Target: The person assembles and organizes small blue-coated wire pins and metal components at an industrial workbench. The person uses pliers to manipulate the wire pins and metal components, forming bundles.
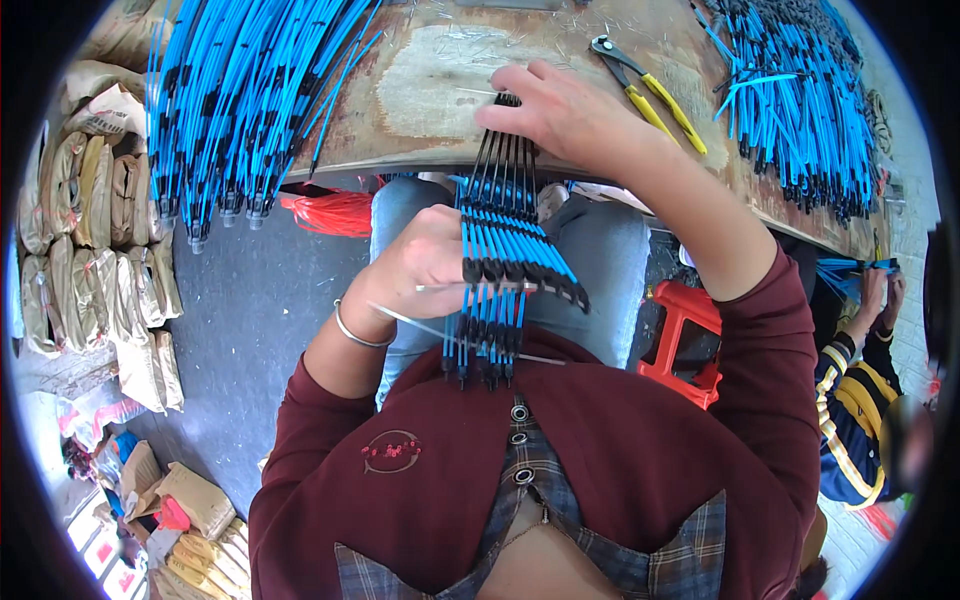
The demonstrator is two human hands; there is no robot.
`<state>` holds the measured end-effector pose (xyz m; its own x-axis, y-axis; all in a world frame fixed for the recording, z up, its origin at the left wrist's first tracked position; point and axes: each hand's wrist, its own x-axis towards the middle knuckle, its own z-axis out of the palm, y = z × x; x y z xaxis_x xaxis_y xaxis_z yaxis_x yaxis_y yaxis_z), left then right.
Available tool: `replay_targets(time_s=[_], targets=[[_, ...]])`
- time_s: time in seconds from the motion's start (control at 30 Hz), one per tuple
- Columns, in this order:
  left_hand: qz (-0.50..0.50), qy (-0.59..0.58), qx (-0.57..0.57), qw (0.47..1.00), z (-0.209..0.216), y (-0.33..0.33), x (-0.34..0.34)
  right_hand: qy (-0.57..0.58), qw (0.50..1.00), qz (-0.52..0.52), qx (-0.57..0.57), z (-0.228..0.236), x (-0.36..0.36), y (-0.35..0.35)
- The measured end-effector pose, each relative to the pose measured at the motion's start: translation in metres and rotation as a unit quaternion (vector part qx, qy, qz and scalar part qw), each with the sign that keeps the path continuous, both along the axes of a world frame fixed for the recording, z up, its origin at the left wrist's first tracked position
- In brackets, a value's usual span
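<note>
A bundle of thin blue cables with black sleeves and black ends (pixel 510 245) spans my lap, in front of the table edge. My left hand (pixel 425 255) is closed round its left side. Thin white strips like cable ties (pixel 410 320) stick out by that hand and cross the bundle. At the bundle's far end, over the table edge, my right hand (pixel 545 110) has its fingers curled on the gathered black ends. Another thin pale strip pokes out left of these fingers. The fingertips are partly hidden. On the table, right of my right hand, lie yellow-handled pliers (pixel 650 95).
Blue cables hang over the worn wooden table (pixel 430 80) at left (pixel 235 90) and lie piled at right (pixel 790 120). Red strands (pixel 325 213) lie under the table. A red stool (pixel 680 340) stands right. Brown packages (pixel 90 190) are stacked left. Another person's hands (pixel 875 300) hold blue cables.
</note>
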<state>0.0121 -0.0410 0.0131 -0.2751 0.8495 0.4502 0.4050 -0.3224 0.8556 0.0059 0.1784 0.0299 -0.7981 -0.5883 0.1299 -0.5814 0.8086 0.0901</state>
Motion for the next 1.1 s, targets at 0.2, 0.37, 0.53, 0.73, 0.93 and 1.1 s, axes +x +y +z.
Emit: replay_targets(time_s=[0.2, 0.37, 0.53, 0.73, 0.93, 1.1], targets=[[-0.044, 0.135, 0.050, 0.989, 0.022, -0.020, 0.046, -0.061, 0.982, 0.056, -0.169, 0.001, 0.054, -0.015], [-0.017, 0.169, 0.090, 0.981, 0.006, -0.027, 0.089, -0.188, 0.937, 0.121, -0.268, -0.039, 0.098, -0.028], [-0.016, -0.098, -0.046, 0.994, -0.047, -0.040, 0.107, -0.291, 0.901, 0.069, -0.315, -0.110, 0.127, -0.041], [0.062, -0.295, -0.001, 0.954, -0.048, -0.008, 0.095, -0.347, 0.860, 0.019, -0.374, -0.102, 0.133, -0.029], [0.092, -0.325, -0.065, 0.939, -0.032, 0.017, 0.085, -0.253, 0.757, 0.006, -0.602, -0.058, 0.147, -0.032], [0.122, -0.429, -0.049, 0.893, -0.023, 0.026, 0.080, 0.001, 0.786, -0.208, -0.582, -0.062, 0.142, -0.068]])
